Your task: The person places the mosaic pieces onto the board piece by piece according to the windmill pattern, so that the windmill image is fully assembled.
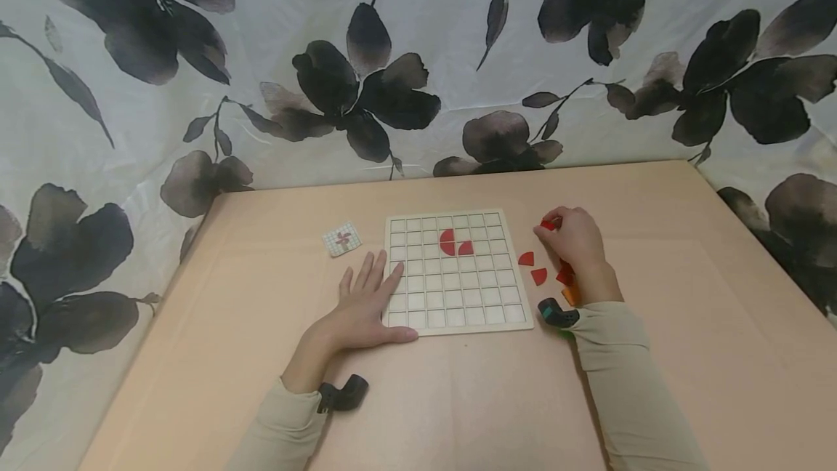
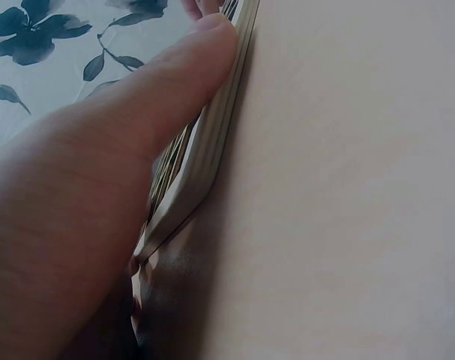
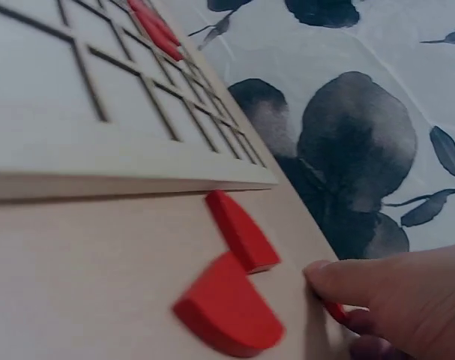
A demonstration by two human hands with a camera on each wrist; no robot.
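A pale square board (image 1: 445, 302) with a grid of white cells lies on the table. Near its upper middle sit red quarter-circle pieces (image 1: 447, 247), rounded sides outward. My left hand (image 1: 362, 311) rests on the board's left edge, fingers spread and thumb along the near corner. Beyond the board's right side, my right hand (image 1: 578, 238) pinches a red piece (image 1: 548, 224) between thumb and fingers; in the right wrist view the thumb partly hides it. Two loose red quarter-circle pieces (image 3: 231, 311) lie between that hand and the board.
Left of the board lies a small card (image 1: 342, 238) with a red pattern on a grid. Another red piece (image 1: 565, 275), an orange piece (image 1: 571, 296) and a bit of green show beside the right wrist, partly covered. Floral cloth (image 1: 405, 57) hangs behind the table (image 1: 458, 398).
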